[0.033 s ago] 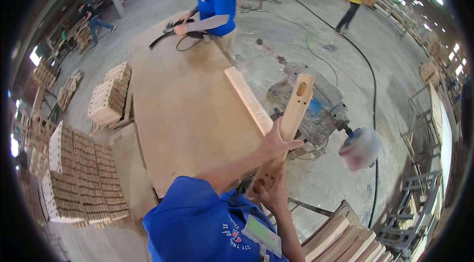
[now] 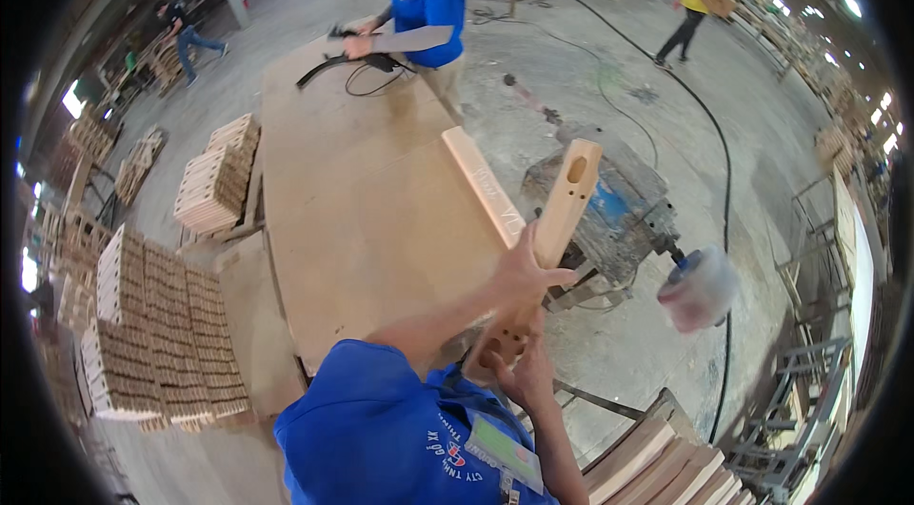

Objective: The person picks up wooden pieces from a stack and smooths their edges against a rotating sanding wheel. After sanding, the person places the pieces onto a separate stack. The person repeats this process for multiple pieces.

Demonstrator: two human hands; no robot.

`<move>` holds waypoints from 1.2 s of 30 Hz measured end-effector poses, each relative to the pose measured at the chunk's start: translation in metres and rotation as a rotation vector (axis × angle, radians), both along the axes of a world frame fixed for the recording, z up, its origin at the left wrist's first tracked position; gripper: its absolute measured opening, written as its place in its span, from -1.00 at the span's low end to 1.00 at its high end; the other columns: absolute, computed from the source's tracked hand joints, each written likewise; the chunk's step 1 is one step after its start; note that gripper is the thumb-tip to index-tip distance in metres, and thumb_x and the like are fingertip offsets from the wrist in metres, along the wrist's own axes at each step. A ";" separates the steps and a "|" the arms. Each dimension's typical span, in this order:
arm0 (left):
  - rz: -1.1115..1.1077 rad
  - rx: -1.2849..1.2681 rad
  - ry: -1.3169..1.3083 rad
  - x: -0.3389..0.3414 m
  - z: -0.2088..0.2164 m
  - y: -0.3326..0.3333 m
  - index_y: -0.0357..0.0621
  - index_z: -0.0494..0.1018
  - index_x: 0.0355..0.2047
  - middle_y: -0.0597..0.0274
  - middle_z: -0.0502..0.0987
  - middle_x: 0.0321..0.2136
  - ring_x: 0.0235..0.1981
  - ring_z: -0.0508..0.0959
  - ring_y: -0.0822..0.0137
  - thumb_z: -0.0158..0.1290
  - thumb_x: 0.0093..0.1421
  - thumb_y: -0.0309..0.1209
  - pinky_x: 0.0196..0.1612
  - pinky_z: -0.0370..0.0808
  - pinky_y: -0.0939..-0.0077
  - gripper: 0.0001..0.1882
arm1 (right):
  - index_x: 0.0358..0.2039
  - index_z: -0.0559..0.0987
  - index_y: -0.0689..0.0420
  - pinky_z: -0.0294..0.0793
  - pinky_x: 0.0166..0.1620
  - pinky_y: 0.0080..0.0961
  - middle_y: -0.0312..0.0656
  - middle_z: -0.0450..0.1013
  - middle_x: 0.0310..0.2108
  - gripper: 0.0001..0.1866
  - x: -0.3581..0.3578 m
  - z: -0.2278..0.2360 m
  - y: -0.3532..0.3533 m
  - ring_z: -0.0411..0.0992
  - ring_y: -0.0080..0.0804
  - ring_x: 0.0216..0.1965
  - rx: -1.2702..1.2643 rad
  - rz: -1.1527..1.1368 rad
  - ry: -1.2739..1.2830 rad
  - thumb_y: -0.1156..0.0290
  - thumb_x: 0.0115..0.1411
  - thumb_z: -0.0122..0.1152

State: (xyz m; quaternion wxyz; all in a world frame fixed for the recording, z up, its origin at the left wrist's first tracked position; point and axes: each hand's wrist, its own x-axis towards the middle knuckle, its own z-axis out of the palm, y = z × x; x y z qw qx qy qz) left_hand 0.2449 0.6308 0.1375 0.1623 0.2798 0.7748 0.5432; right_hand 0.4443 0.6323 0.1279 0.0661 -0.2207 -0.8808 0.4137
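A wooden rail (image 2: 566,210) is being held beside the tabletop (image 2: 362,200)
Left hand (image 2: 521,278) is gripping its middle, right hand (image 2: 527,376) its near end; the slot (image 2: 578,169) is appearing already cut, remaining work unclear.

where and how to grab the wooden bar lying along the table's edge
Probably around the middle of the wooden bar, from above, across its long sides: it's straight and narrow, lies along the edge of the table, and its near end is close to the left hand.

A woodworking workshop: stacked wooden parts (image 2: 162,334), worktable (image 2: 352,191), grimy motorised machine (image 2: 609,200).
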 end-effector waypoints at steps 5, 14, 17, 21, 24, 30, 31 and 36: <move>-0.036 -0.543 0.102 -0.102 -0.038 -0.147 -0.12 0.02 0.55 -0.27 0.38 0.34 0.34 0.42 -0.22 0.43 -0.02 -0.07 0.38 0.37 0.01 0.22 | 0.50 0.25 0.07 0.64 -0.06 -0.19 0.09 0.52 0.16 -0.08 0.024 0.013 -0.003 0.63 -0.02 -0.16 -0.172 0.253 -0.091 0.19 0.20 0.49; -0.049 -0.951 0.299 -0.188 -0.039 -0.245 -0.02 0.16 0.53 -0.16 0.25 0.46 0.49 0.23 -0.13 0.31 0.18 0.01 0.51 0.18 -0.06 -0.01 | 0.36 0.46 0.19 0.65 0.00 -0.26 0.02 0.65 -0.01 -0.27 0.193 -0.068 0.027 0.68 -0.11 -0.14 -0.332 -0.391 -0.352 0.22 0.22 0.46; -0.067 -0.815 0.217 -0.174 -0.045 -0.208 -0.09 0.12 0.54 -0.06 0.21 0.49 0.52 0.16 -0.05 0.26 0.29 0.02 0.53 0.14 -0.02 -0.05 | 0.38 0.43 0.18 0.58 0.12 -0.13 0.13 0.63 0.01 -0.23 0.217 -0.069 0.015 0.60 0.06 0.06 -0.093 -0.396 -0.331 0.06 0.26 0.39; -0.054 -0.896 0.584 -0.145 -0.024 -0.223 -0.26 0.34 0.38 -0.21 0.45 0.30 0.32 0.46 -0.10 0.27 0.32 -0.02 0.39 0.39 0.09 -0.21 | 0.44 0.35 0.14 0.50 0.18 -0.08 0.10 0.58 0.09 -0.26 0.226 -0.030 0.013 0.52 0.13 0.13 -0.174 -0.462 -0.313 0.05 0.36 0.26; -0.045 -0.929 0.663 -0.151 -0.010 -0.214 -0.28 0.37 0.35 -0.21 0.47 0.29 0.30 0.48 -0.10 0.27 0.32 -0.03 0.36 0.41 0.11 -0.24 | 0.44 0.36 0.13 0.47 0.23 -0.07 0.14 0.54 0.15 -0.29 0.276 0.032 0.022 0.49 0.14 0.17 -0.122 -0.788 -0.326 0.11 0.37 0.24; -0.205 -0.673 0.644 -0.161 -0.027 -0.120 -0.31 0.44 0.28 -0.21 0.50 0.25 0.25 0.52 -0.11 0.27 0.33 -0.05 0.31 0.46 0.15 -0.31 | 0.34 0.44 0.12 0.41 0.22 0.09 0.11 0.49 0.12 -0.26 0.413 0.073 -0.001 0.44 0.13 0.19 0.475 -1.616 -0.613 0.17 0.18 0.44; -0.249 -0.601 0.631 -0.157 -0.035 -0.099 -0.32 0.45 0.27 -0.21 0.50 0.25 0.25 0.52 -0.11 0.27 0.34 -0.06 0.30 0.47 0.16 -0.32 | 0.33 0.44 0.14 0.41 0.22 0.08 0.12 0.49 0.12 -0.22 0.424 0.070 -0.003 0.45 0.11 0.17 0.452 -1.619 -0.775 0.17 0.13 0.47; -0.479 -0.010 0.559 -0.038 -0.060 0.044 -0.33 0.50 0.23 -0.09 0.58 0.21 0.26 0.52 -0.01 0.22 0.39 -0.39 0.37 0.34 0.19 -0.54 | 0.27 0.47 0.19 0.43 0.20 0.02 0.13 0.51 0.13 -0.25 0.452 0.054 -0.006 0.47 0.14 0.17 0.329 -1.480 -0.876 0.26 0.04 0.42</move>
